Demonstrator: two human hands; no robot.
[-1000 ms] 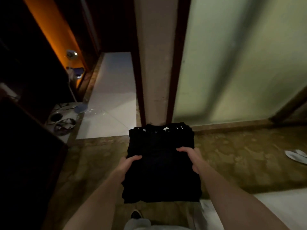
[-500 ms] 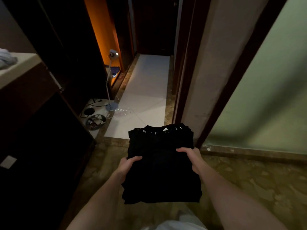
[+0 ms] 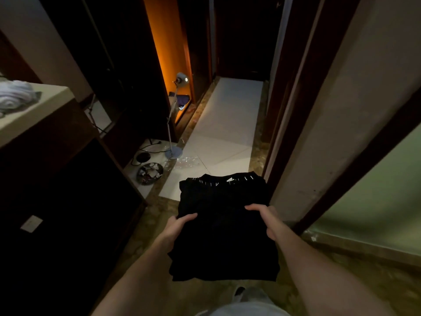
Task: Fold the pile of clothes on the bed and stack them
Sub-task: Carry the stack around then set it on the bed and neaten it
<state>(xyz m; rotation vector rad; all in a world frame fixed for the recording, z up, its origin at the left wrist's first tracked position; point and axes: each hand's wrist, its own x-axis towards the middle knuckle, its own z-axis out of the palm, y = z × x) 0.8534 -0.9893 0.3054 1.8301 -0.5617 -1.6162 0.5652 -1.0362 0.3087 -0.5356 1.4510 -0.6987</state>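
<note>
- A stack of folded black clothes (image 3: 224, 229) is being carried in the air in front of the person, above the floor (image 3: 145, 226), at about waist height and touching no surface.
- The left hand (image 3: 176, 226) is grasping the stack's left edge, thumb lying on top and fingers going out of sight beneath the fabric.
- The right hand (image 3: 268, 221) is grasping the right edge in the same way, thumb on top and curled fingers wrapping the side.
- Both forearms are reaching forward from the bottom of the view, bare to the frame edge.
- The top garment is showing a neckline with small white marks and a pale label (image 3: 229, 180) along its far edge; the marks are too small to read.
- A desk (image 3: 34, 115) with a pale top is standing at the left, carrying a bundle of light cloth (image 3: 16, 96).
- A floor lamp (image 3: 175, 115) is standing on the white tiles (image 3: 227, 124) ahead, its head lit and an orange glow falling on the panel behind it.
- A round dish (image 3: 150, 173) holding scraps is lying near the lamp's base, beside dark cables.
- A frosted green panel (image 3: 376, 197) is filling the right side, in a dark frame.
- The room is dim; much of the left side is lying in shadow.
</note>
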